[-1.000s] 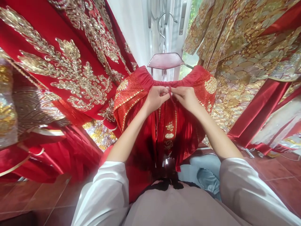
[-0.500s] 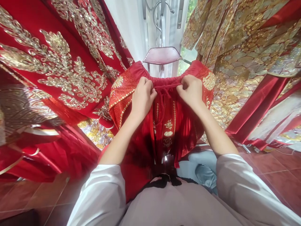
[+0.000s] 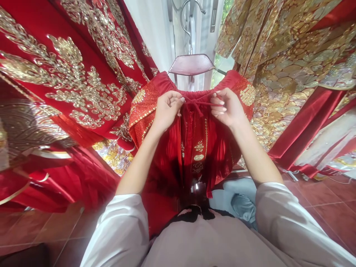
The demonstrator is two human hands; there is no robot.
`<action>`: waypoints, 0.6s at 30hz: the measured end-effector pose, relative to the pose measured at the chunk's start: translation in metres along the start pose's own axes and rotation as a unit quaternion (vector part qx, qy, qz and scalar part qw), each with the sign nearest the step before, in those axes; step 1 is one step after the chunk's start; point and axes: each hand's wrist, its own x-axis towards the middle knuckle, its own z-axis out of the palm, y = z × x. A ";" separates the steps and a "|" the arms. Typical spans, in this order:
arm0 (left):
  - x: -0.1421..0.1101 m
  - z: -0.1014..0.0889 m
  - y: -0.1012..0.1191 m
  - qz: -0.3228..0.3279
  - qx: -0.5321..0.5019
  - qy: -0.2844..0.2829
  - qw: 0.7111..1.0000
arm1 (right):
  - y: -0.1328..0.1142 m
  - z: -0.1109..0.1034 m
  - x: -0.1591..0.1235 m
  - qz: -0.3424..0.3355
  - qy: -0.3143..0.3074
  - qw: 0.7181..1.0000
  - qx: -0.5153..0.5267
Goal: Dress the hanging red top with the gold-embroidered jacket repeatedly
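Observation:
In front of me a red skirt [image 3: 167, 159] with gold trim hangs by its gathered waistband from a hanger [image 3: 191, 64] with a metal hook. A thin red drawstring [image 3: 196, 105] is crossed in a small bow or knot at the middle of the waistband. My left hand [image 3: 168, 109] pinches one side of this drawstring between thumb and fingers. On the other side my right hand [image 3: 227, 107] grips the drawstring, its fingers curled and the cord running across them. Both hands are level, just below the waistband.
A red garment with gold embroidery [image 3: 91, 85] hangs close on the left. Gold sequined garments [image 3: 278, 81] hang close on the right. White door frames [image 3: 204, 33] stand behind the hanger. Reddish tiles [image 3: 325, 196] cover the floor.
Both hands have turned so that more of the fingers shows. The drawstring's hanging loops have drawn up into a smaller knot or bow at the middle.

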 end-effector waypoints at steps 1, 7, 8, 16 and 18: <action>0.000 -0.004 -0.002 0.013 0.002 -0.007 1.000 | -0.001 -0.005 -0.001 0.001 -0.011 1.000 -0.011; -0.004 -0.031 0.007 0.098 0.108 -0.127 0.981 | -0.012 -0.031 -0.011 -0.058 -0.035 0.990 -0.124; -0.001 -0.037 0.013 0.119 0.145 -0.128 0.974 | -0.015 -0.032 -0.013 -0.083 -0.027 0.985 -0.149; 0.064 -0.080 0.022 0.133 0.365 -0.128 0.913 | -0.012 -0.074 -0.021 -0.266 0.215 0.842 -0.417; 0.071 -0.081 0.015 0.068 0.336 -0.161 0.926 | -0.001 -0.086 -0.017 -0.249 0.190 0.839 -0.445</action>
